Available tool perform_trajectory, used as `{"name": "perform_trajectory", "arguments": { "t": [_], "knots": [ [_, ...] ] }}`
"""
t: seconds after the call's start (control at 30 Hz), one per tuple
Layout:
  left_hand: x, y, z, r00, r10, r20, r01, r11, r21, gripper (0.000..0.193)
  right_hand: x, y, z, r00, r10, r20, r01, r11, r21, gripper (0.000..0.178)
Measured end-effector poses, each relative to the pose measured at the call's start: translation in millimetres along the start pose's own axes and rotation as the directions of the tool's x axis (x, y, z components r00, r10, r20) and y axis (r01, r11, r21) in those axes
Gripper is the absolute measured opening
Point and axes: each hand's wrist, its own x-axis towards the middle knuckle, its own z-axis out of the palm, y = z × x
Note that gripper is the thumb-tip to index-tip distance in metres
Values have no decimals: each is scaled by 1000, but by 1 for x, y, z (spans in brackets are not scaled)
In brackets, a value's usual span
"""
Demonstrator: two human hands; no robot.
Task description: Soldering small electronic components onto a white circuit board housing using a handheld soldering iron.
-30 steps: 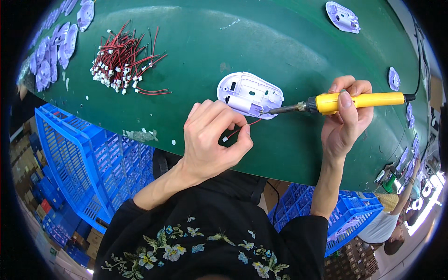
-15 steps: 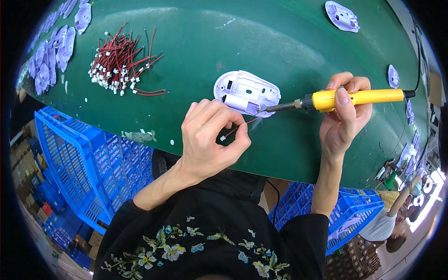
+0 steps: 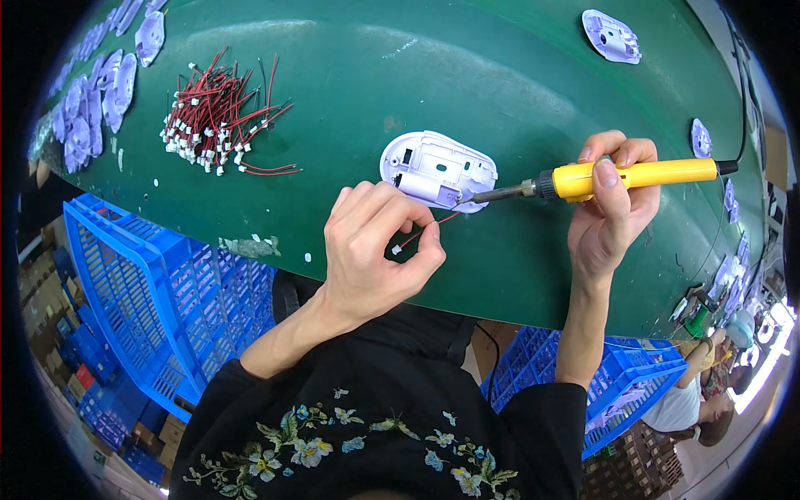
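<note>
My right hand (image 3: 615,196) grips a yellow soldering iron (image 3: 642,175) whose tip points left. The tip meets the near right end of a pale purple plastic shell (image 3: 450,158), which lies open side up on the table. My left hand (image 3: 383,246) is closed, pinching a thin red wire lead (image 3: 450,217) between thumb and forefinger. One end of the lead reaches the shell beside the iron's tip; a small white connector (image 3: 397,249) hangs at the other end. The exact contact at the tip is too small to make out.
A heap of red and black wire leads (image 3: 212,117) lies to the left on the green table (image 3: 333,100). More shells (image 3: 83,117) are at the far left and right. Blue crates (image 3: 167,292) stand below the near edge. Another person (image 3: 687,408) sits at the lower right.
The view has shifted slightly. Both hands, the soldering iron and the shell keep nearly the same places relative to each other. The person at the lower right has lowered an arm.
</note>
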Motion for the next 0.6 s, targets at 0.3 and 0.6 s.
{"name": "perform_trajectory", "arguments": {
  "t": [0.3,0.6],
  "knots": [
    [0,0,1,1000,-5,12,4,1000,16,16,0,1,-2,1000,6,11,-6,1000,8,32],
    [0,1,1,1000,3,-2,-3,1000,4,16,-1,-1,-2,1000,7,20,-7,1000,5,32]
  ]
}}
